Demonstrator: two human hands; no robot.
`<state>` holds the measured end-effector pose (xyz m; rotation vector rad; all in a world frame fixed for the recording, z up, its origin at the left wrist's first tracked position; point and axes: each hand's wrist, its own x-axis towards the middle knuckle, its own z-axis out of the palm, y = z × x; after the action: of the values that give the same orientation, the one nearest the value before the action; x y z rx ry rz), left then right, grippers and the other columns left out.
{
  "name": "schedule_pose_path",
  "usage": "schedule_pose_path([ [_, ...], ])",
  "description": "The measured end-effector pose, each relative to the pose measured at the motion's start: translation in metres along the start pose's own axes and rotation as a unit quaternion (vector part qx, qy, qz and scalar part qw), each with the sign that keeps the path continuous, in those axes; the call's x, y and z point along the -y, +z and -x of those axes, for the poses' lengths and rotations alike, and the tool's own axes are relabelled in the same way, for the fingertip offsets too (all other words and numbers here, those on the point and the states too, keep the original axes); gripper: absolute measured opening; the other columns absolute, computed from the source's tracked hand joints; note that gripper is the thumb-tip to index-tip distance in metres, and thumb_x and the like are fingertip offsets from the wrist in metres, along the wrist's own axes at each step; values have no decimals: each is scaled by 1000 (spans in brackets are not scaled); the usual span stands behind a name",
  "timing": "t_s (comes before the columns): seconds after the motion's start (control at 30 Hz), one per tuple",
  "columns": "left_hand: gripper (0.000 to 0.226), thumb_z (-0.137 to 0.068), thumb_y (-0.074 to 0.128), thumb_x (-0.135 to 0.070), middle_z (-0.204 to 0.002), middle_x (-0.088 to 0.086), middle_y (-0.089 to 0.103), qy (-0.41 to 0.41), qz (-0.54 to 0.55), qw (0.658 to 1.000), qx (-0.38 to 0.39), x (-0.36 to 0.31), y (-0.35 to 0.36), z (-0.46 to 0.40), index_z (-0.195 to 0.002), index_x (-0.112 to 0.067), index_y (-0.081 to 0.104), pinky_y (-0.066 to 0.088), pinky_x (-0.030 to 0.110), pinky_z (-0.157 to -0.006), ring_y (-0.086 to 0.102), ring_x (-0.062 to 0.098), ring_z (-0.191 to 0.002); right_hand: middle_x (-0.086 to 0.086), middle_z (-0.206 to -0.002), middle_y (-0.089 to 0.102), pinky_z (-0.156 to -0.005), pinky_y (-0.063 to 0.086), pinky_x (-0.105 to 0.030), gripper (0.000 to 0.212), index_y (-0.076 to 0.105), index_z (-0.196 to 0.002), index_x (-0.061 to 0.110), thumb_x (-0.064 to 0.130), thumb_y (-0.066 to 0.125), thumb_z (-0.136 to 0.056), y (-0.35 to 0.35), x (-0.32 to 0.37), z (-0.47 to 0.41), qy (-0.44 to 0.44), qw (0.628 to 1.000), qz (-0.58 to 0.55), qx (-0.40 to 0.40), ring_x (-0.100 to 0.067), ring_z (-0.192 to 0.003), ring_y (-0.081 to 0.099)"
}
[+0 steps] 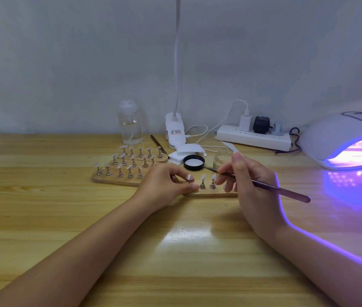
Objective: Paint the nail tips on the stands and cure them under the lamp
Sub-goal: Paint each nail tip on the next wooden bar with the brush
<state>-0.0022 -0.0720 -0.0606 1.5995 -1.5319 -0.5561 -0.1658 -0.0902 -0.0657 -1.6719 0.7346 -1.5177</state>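
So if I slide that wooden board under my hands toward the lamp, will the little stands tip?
Possibly. Each stand looks narrow and top-heavy under its nail tip, so jerks may topple it. The wooden board looks flat and rigid, so it should slide easily.

Home nail-art desk, not a salon. Pale wood-grain table (64, 218) pushed against a bare white wall (64, 52). At the back edge: white power strip (253, 138) with chargers plugged in, clip-on gooseneck lamp (175, 129), clear pump bottle (130, 122). Lit UV curing lamp (344, 138) glows purple at the right edge. Wooden boards of nail-tip stands (129, 165) sit mid-surface, left of centre.
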Motion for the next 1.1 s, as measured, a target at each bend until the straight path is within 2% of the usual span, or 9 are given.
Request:
schedule_pose_path([
  [0.1, 17, -66, 79, -31, -85, -10, 62, 8, -59, 998, -17, -1, 0, -1, -74, -30, 65, 43, 27, -80, 55, 7, -90, -4, -61, 65, -51, 41, -13, 35, 62, -65, 19, 40, 49, -91, -1, 2, -1, 8, 1000, 3, -9, -5, -48, 51],
  [0.2, 44, -66, 78, -35, -98, -17, 53, 33, -72, 997, -10, -2, 0, -1, -106, -30, 60, 39, 10, -72, 53, 0, -91, -2, -63, 66, -48, 41, -12, 28, 62, -67, 20, 37, 52, -87, -5, 5, -7, 29, 999, -5, -34, -3, -46, 50],
  [0.27, 53, -68, 77, -33, -100, -21, 53, 46, -35, 998, 11, -5, 3, -1, -114, -32, 52, 39, 1, -69, 52, -7, -90, 2, -61, 67, -47, 42, -12, 24, 62, -67, 20, 33, 57, -87, -9, 7, -15, 38, 998, 7, -51, -1, -46, 50],
  [0.47, 19, -72, 73, -36, -80, -20, 57, 35, -36, 999, 12, -8, 11, 0, -87, -38, 61, 43, 23, -84, 55, 3, -89, 1, -57, 68, -43, 41, -16, 22, 55, -76, 17, 34, 58, -89, -29, 6, -58, 92, 992, 91, -11, -4, -43, 54],
  [0.63, 13, -74, 72, -32, -77, -20, 55, 31, -48, 998, 13, -12, 11, 1, -78, -36, 60, 36, 43, -100, 54, 7, -89, 7, -42, 60, -42, 33, -5, 40, 45, -55, 17, 37, 64, -85, -36, 5, -91, 59, 969, 240, 31, 3, -38, 50],
  [0.73, 10, -76, 71, -29, -76, -21, 53, 30, -52, 998, 8, -12, 11, 0, -81, -31, 63, 34, 44, -101, 52, 9, -89, 9, -37, 53, -49, 36, -15, 44, 49, -48, 18, 41, 66, -81, -31, 3, -101, 45, 937, 340, 58, 3, -45, 53],
  [0.83, 9, -76, 72, -26, -72, -21, 52, 37, -50, 998, 4, -11, 11, 0, -83, -27, 65, 34, 43, -101, 50, 7, -85, 4, -50, 52, -57, 39, -27, 44, 49, -51, 15, 43, 66, -80, -23, -2, -104, 46, 916, 387, 97, -11, -57, 54],
  [1.0, 13, -75, 73, -23, -69, -22, 53, 64, -49, 997, -6, -11, 13, 0, -76, -29, 61, 36, 45, -98, 49, 2, -78, -1, -57, 51, -58, 38, -30, 43, 47, -54, 14, 43, 64, -81, -16, -7, -103, 60, 888, 435, 134, -21, -68, 56],
  [1.1, 17, -75, 73, -23, -68, -21, 53, 80, -56, 995, -11, -9, 14, 1, -73, -31, 58, 37, 45, -96, 49, 0, -76, 3, -51, 54, -56, 39, -27, 45, 49, -52, 14, 44, 62, -83, -19, -4, -106, 70, 899, 416, 118, -13, -61, 57],
])
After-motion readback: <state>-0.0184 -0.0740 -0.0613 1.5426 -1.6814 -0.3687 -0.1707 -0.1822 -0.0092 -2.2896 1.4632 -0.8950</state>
